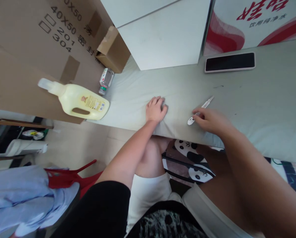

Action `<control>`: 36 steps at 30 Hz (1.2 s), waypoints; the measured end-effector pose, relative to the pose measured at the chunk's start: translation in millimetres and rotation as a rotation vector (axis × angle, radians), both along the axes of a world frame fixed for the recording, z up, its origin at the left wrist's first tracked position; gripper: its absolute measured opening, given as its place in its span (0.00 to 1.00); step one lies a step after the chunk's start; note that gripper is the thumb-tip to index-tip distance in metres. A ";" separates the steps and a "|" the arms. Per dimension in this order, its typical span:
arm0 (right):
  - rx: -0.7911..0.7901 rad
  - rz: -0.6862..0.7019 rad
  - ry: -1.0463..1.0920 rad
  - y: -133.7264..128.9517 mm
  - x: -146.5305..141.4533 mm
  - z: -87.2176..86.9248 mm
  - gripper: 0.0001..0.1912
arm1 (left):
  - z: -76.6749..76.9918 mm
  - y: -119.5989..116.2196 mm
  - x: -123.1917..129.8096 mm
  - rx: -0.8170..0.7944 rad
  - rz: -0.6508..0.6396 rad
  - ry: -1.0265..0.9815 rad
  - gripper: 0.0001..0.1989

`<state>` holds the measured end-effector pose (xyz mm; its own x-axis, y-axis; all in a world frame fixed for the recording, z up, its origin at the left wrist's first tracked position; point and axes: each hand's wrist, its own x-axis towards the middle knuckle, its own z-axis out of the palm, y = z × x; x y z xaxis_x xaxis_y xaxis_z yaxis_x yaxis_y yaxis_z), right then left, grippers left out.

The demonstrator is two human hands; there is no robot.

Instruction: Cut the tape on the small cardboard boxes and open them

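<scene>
My right hand (207, 120) pinches a slim white stick-like tool (206, 103) just above the grey-green covered table. A narrow pointed tip points away from me to the right. The tool's rounded white end, with a small dark mark, sticks out on the near left side; my fingers hide its middle, and its exact kind cannot be made out. To the left, my left hand (156, 109) rests palm down on the table cover (180, 89), fingers slightly bent and thumb apart, with nothing held.
A black-screened phone (229, 62) lies at the back right, before a red-and-white carton (237, 29). A white box (163, 36) stands behind. On the left are a yellow jug (86, 100), a small clear bottle (106, 81), an open carton (114, 49) and large cardboard (21, 59).
</scene>
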<state>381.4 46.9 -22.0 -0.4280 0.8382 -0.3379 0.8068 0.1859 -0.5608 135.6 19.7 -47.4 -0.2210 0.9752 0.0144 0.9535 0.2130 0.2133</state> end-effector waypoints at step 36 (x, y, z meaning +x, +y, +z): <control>0.188 -0.464 0.435 -31.5 -38.1 -6.7 0.30 | 38.2 15.5 -40.9 0.322 0.162 -0.896 0.06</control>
<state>343.3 15.4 -28.7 -0.0731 0.9963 -0.0456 0.5339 0.0004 -0.8456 94.7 35.1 -9.2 -0.4117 0.9106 0.0364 0.3727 0.1318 0.9185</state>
